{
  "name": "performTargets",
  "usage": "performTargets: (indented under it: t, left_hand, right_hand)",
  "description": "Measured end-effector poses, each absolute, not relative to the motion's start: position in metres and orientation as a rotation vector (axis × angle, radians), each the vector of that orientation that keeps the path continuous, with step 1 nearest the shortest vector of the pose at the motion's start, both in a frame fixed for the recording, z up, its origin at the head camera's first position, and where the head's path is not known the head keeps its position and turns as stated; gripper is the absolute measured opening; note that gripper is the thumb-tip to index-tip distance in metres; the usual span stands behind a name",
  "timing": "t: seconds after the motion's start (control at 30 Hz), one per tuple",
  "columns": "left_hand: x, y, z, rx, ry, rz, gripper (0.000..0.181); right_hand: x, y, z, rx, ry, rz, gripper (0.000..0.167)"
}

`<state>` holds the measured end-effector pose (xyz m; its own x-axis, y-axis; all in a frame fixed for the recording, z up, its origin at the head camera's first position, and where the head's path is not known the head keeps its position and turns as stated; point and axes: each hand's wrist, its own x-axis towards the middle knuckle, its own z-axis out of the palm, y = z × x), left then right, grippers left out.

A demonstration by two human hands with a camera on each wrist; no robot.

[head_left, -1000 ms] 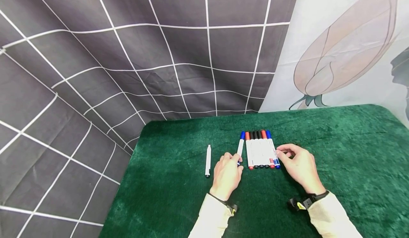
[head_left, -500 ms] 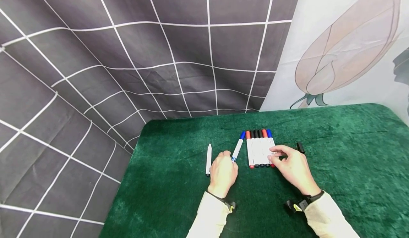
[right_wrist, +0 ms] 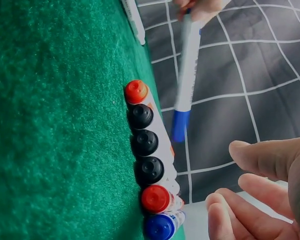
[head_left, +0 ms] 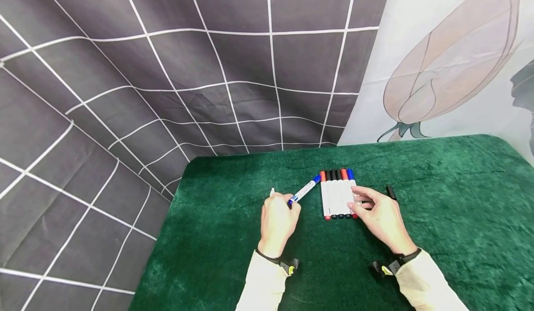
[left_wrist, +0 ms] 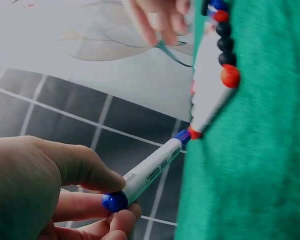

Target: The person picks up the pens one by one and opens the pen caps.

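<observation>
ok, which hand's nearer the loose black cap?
Right: the right hand is close beside the black cap; the left hand is across the marker row, pinching a blue-capped marker.

Bears, across a green, velvety table surface (head_left: 459, 186), a tight row of six capped markers (head_left: 336, 195) set side by side, left to right red, three black, red and blue. Also carries a lone white marker (right_wrist: 134, 22) left of the row, mostly hidden in the head view, and, on the right, a small black cap (head_left: 390, 192).
</observation>
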<state>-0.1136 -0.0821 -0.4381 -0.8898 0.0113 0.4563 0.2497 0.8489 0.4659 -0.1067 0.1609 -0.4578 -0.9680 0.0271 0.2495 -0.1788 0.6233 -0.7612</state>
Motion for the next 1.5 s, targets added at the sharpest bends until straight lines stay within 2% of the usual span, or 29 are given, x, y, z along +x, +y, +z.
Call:
performTargets:
  t: [0.3,0.47,0.67,0.97,1.17,1.3,1.5]
  left_hand:
    - [-0.108,-0.090,-0.419,-0.428,-2.606,-0.850,0.014]
    - [-0.107,-0.090,-0.417,-0.587,-2.668,-0.885,0.016]
    - [-0.109,-0.092,-0.417,-0.729,-2.685,-0.977,0.016]
    - [-0.111,-0.100,-0.418,-0.737,-2.742,-0.940,0.017]
    - [-0.111,-0.095,-0.423,-0.691,-2.734,-0.589,0.018]
    - [-0.108,-0.086,-0.426,-0.654,-2.692,-0.425,0.027]
    - [-0.104,-0.071,-0.429,-0.749,-2.580,-0.294,0.031]
  right_hand:
    - [-0.108,0.161,-0.456,0.138,-2.637,1.257,0.051]
    - [-0.107,0.161,-0.458,0.202,-2.630,1.246,0.050]
    - [-0.108,0.163,-0.460,0.247,-2.639,1.209,0.039]
    - [-0.109,0.168,-0.456,0.407,-2.753,1.237,0.019]
    - [-0.106,0.164,-0.455,0.444,-2.753,1.301,0.015]
    - [-0.105,0.161,-0.454,0.450,-2.741,1.295,0.014]
    - [-0.103,0.158,-0.451,0.472,-2.734,1.304,0.015]
